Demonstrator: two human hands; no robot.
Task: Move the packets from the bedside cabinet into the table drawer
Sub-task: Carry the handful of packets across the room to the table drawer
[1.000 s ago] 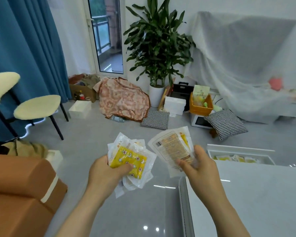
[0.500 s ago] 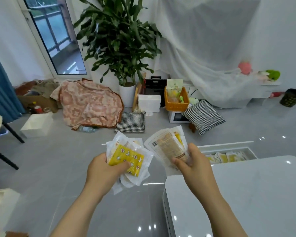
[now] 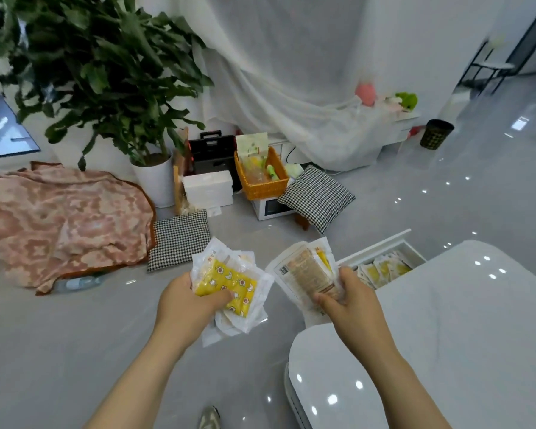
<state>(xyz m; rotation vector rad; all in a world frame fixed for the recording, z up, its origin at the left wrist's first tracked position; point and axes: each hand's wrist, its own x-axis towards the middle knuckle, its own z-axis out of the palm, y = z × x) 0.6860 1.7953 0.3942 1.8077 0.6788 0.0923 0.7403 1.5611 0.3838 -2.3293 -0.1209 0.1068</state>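
**Glossy grey floor (image 3: 75, 351), white table (image 3: 446, 335)**

Head view: pale grey tiles, dotted with reflections of the lights, cover most of the room. Along the far wall a white sheet (image 3: 291, 72) drapes over furniture. A big potted plant (image 3: 106, 72) stands at the left, and a pink patterned blanket (image 3: 59, 224) lies heaped on the floor below it. Between plant and sheet sit a white foam box (image 3: 208, 188) and an orange basket (image 3: 266, 187). A checked cushion (image 3: 178, 239) lies flat on the floor and a second cushion (image 3: 317, 198) is propped beside the basket. A dark bin (image 3: 436, 134) stands near the far right.

The table's shiny top fills the lower right, its rounded near corner toward the person. At its far edge the drawer (image 3: 381, 243) stands open, with loose packets (image 3: 384, 269) lying inside.

The left hand (image 3: 186, 305), out over the floor beyond the table's left edge, grips a fanned stack of yellow packets (image 3: 229, 283), thumb pressed on top. The right hand (image 3: 353, 308), over the table's far left corner and just beside the drawer, pinches a few brown-printed packets (image 3: 307, 274), thumb on their face. The two bundles are near each other but apart. A shoe (image 3: 209, 418) tip shows at the bottom edge.
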